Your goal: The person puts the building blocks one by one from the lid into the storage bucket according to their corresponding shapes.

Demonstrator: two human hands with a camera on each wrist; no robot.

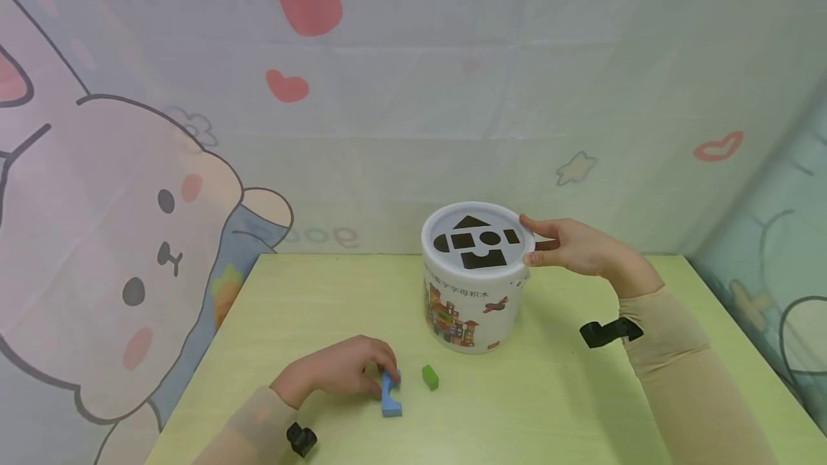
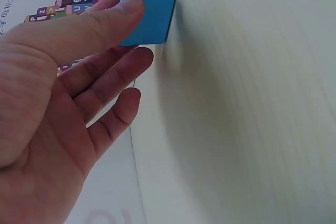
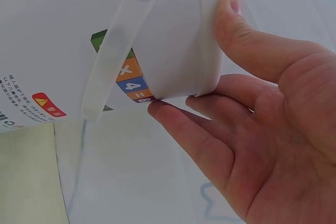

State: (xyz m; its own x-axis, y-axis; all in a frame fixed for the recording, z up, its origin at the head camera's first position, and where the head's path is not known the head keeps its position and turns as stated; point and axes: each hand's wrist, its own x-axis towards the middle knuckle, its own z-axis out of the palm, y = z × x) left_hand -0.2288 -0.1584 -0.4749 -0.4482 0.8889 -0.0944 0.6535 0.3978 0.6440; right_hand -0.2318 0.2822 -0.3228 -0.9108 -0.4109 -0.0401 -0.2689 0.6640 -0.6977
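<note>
My left hand [image 1: 345,367] pinches a blue arch-shaped building block [image 1: 390,408] between thumb and fingertips, low over the table. In the left wrist view the thumb presses a flat side of the blue block [image 2: 149,11], while the other fingers lie partly behind or below it. To the right stands a white block bucket [image 1: 472,318], upright, its lid [image 1: 439,224] cut with several shaped holes. At the bucket's right rim my right hand [image 1: 575,248] grips, thumb at the lid's edge and fingertips against the side. A small green block [image 1: 430,377] lies right of the blue one.
The light green table [image 1: 336,293] ends at a pale printed cloth backdrop [image 1: 413,128]. A translucent handle [image 3: 113,56] hangs along the bucket's side. Each wrist carries a small black mount [image 1: 610,333]. A dark cable [image 1: 785,343] curves at the far right.
</note>
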